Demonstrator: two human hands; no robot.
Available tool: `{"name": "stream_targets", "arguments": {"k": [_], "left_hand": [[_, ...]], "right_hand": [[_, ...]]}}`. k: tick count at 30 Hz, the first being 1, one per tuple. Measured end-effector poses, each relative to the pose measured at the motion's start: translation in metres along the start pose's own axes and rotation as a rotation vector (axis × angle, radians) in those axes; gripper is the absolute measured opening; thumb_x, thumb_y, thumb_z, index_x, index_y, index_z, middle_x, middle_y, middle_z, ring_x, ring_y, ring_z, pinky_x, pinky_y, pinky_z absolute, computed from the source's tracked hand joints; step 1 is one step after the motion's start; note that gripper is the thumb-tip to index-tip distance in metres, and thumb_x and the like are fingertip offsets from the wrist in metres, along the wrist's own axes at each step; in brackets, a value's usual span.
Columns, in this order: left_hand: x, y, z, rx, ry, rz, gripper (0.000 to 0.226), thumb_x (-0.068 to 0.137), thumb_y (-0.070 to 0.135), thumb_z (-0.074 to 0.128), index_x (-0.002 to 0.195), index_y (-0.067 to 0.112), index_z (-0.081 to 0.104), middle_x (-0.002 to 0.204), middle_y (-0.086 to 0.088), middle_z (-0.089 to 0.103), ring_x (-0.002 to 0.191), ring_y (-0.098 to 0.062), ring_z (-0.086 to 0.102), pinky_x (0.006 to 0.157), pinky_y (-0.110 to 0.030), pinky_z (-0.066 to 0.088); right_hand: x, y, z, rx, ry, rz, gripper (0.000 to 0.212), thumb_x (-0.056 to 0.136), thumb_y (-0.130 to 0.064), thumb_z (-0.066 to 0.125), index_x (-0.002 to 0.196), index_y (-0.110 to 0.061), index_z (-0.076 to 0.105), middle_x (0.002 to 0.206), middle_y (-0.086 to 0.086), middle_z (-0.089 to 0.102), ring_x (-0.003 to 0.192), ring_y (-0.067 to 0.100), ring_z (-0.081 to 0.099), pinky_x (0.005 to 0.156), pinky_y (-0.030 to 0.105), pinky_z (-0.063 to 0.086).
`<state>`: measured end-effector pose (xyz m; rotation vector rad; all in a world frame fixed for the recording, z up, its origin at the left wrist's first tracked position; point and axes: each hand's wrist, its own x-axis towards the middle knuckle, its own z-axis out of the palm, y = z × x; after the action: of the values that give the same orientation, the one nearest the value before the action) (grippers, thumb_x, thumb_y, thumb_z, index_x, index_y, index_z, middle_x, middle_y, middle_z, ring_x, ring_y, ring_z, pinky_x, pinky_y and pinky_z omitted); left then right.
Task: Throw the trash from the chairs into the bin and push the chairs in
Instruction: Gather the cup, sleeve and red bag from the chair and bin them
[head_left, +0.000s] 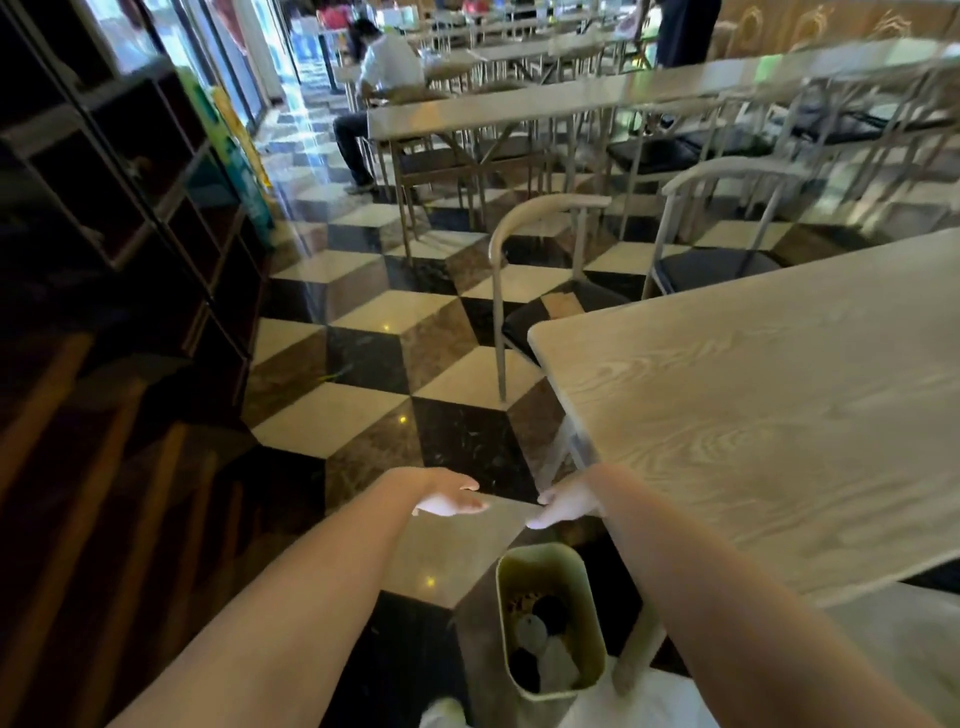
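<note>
Bin (545, 569), pale green and open-topped, stands on the checkered floor (363, 410) near my feet, just beside a leg of the wooden desk (779, 389), with pale and dark trash (532, 631) inside. My left hand (447, 501) and right hand (569, 506) hover over the floor beyond it, near each other but apart, fingers straight, holding nothing. A nearer chair (550, 203) and a second chair (727, 167), both curved-backed, stand at the desk's far edge, dark seats partly showing.
</note>
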<state>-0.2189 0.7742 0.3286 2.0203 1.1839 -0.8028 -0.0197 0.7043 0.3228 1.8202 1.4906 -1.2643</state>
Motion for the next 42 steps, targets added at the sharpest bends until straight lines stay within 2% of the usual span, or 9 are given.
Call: {"name": "stream_targets", "arguments": {"k": [5,10,13,18,24,28,35,39,42], "left_hand": [[0.047,-0.025,-0.048,-0.035,-0.069,0.025,0.06,0.094,0.055,0.039,0.146,0.026,0.033,0.146,-0.002,0.042,0.127,-0.025,0.048,0.099,-0.041,0.045],[0.124,-0.051,-0.117,0.068,-0.104,0.051,0.053,0.094,0.055,0.04,0.136,0.024,0.049,0.14,0.0,0.049,0.124,-0.022,0.049,0.096,-0.037,0.043],[0.172,-0.068,-0.172,0.155,-0.075,0.087,0.051,0.093,0.055,0.042,0.134,0.025,0.051,0.137,0.001,0.053,0.122,-0.018,0.051,0.104,-0.039,0.04],[0.223,-0.098,-0.26,0.211,-0.101,0.104,0.05,0.091,0.057,0.044,0.131,0.027,0.054,0.13,0.002,0.056,0.116,-0.016,0.054,0.102,-0.04,0.043],[0.276,-0.104,-0.335,0.243,-0.191,0.111,0.052,0.091,0.057,0.043,0.132,0.026,0.051,0.126,0.0,0.056,0.106,-0.017,0.057,0.098,-0.04,0.045],[0.31,-0.082,-0.373,0.279,-0.24,0.129,0.056,0.092,0.058,0.04,0.137,0.025,0.047,0.126,0.0,0.055,0.105,-0.018,0.055,0.088,-0.035,0.045],[0.398,-0.029,-0.435,0.309,-0.3,0.146,0.054,0.097,0.05,0.036,0.143,0.021,0.038,0.144,-0.005,0.043,0.129,-0.027,0.044,0.1,-0.041,0.039],[0.457,0.011,-0.467,0.422,-0.326,0.17,0.053,0.099,0.047,0.034,0.142,0.018,0.04,0.144,-0.005,0.044,0.131,-0.027,0.042,0.104,-0.041,0.037],[0.489,0.035,-0.487,0.491,-0.301,0.246,0.05,0.1,0.044,0.034,0.138,0.014,0.046,0.139,-0.007,0.05,0.127,-0.025,0.046,0.103,-0.038,0.036]], "right_hand": [[0.049,-0.015,-0.048,-0.059,0.051,-0.04,0.081,0.083,-0.072,0.043,0.148,-0.025,0.03,0.157,-0.002,0.026,0.143,0.024,0.026,0.108,0.04,0.028],[0.119,-0.036,-0.111,0.196,-0.014,0.075,0.07,0.086,-0.053,0.058,0.145,-0.022,0.035,0.152,0.001,0.034,0.136,0.025,0.037,0.084,0.034,0.043],[0.149,-0.045,-0.166,0.304,-0.068,0.097,0.069,0.088,-0.051,0.057,0.146,-0.02,0.034,0.15,0.002,0.037,0.134,0.024,0.04,0.088,0.034,0.043],[0.18,-0.057,-0.244,0.405,-0.083,0.127,0.066,0.089,-0.051,0.055,0.144,-0.018,0.038,0.145,0.007,0.046,0.129,0.025,0.048,0.105,0.04,0.04],[0.213,-0.058,-0.31,0.53,-0.079,0.121,0.061,0.09,-0.051,0.054,0.141,-0.02,0.041,0.143,0.008,0.048,0.129,0.028,0.048,0.107,0.05,0.039],[0.235,-0.045,-0.351,0.591,-0.075,0.112,0.062,0.088,-0.053,0.055,0.14,-0.022,0.042,0.141,0.005,0.05,0.125,0.026,0.051,0.102,0.048,0.045],[0.295,0.015,-0.431,0.643,-0.09,0.135,0.071,0.081,-0.057,0.059,0.142,-0.025,0.039,0.142,0.002,0.05,0.125,0.023,0.051,0.102,0.047,0.043],[0.33,0.062,-0.464,0.738,-0.096,0.182,0.072,0.08,-0.057,0.061,0.141,-0.023,0.041,0.131,0.001,0.054,0.122,0.022,0.053,0.099,0.044,0.046],[0.343,0.089,-0.483,0.757,-0.131,0.249,0.071,0.083,-0.059,0.056,0.14,-0.02,0.04,0.137,0.003,0.052,0.126,0.024,0.05,0.105,0.046,0.039]]}}
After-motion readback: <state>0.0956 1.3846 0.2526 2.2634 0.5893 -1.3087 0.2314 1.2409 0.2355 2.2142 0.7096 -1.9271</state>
